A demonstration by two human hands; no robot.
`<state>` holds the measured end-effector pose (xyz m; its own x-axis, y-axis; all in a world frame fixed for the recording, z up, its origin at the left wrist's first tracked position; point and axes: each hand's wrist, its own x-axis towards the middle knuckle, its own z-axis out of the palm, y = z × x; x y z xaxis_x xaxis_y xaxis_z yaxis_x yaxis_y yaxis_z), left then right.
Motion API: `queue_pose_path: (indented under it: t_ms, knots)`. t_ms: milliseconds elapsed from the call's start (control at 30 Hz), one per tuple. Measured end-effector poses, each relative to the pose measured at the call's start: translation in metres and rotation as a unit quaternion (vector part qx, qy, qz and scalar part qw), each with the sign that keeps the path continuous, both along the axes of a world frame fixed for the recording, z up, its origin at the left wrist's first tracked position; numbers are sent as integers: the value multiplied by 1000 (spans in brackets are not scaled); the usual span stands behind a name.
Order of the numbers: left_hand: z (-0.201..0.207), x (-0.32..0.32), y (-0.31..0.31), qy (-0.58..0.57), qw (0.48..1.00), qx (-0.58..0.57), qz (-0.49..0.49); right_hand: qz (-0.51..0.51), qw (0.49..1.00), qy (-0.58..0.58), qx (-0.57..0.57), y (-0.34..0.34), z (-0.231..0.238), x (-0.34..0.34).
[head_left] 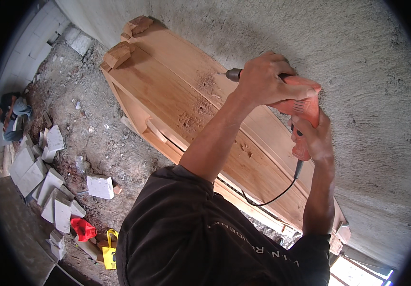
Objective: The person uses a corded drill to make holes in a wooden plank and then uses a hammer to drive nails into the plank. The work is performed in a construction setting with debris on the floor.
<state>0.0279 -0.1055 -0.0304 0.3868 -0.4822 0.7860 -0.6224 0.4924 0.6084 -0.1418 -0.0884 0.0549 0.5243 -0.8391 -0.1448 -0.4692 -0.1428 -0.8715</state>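
Observation:
I hold a red corded electric drill [306, 108] in both hands above a wooden panel [162, 71]. My left hand [268, 80] is closed over the front of its body, behind the dark chuck [234, 74]. The handle sits in the closed fingers of my right hand [316, 136]. A thin bit [221, 74] points left over the panel; whether it touches the wood I cannot tell. Several holes with wood shavings [186, 120] around them mark the panel. From the handle a black cord [278, 199] loops down across the wood.
Two wood blocks [118, 55] [137, 25] sit at the panel's far left end. A rough grey wall [377, 95] rises along its right side. On the dirt floor lie several pale blocks [62, 213], a red bag [83, 229] and a yellow bag [110, 255]. Another person [15, 114] is at far left.

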Motion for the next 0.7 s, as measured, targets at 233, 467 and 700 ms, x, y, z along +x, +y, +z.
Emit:
queue_pose_path:
  t_ms: [233, 467, 700]
  knots:
    - [4, 3, 5, 2, 999, -40, -23, 2, 1000, -9, 0, -2, -4, 0]
    - [0, 6, 2, -15, 999, -50, -15, 9, 1000, -12, 2, -3, -6, 1]
    - [-6, 7, -4, -3, 999, -39, -9, 4, 1000, -13, 1, -1, -5, 5]
